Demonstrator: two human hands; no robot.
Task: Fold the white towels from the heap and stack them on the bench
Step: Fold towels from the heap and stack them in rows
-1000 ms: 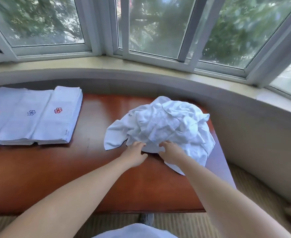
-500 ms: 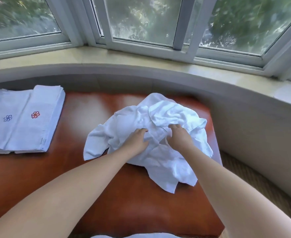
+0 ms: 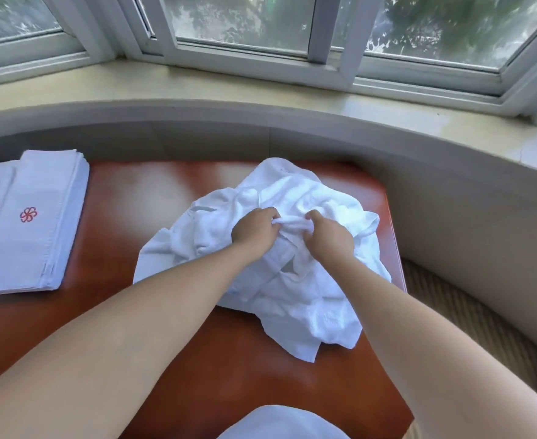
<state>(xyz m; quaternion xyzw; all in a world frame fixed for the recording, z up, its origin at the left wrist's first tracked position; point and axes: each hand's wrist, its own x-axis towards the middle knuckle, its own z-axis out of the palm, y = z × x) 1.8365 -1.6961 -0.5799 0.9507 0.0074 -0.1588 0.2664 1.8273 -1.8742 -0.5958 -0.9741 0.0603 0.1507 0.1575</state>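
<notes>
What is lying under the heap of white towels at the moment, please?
The heap rests on the red-brown bench, bare around it. Both hands, left and right, pinch a fold on top. Anything beneath the cloth is covered.

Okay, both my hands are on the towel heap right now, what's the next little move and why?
Probably lift the pinched edge straight up to pull one towel free. Both the left hand and right hand pinch the same bunched strip of cloth on top of the heap, which lies crumpled on the bench. The folded stack waits at the left.
</notes>
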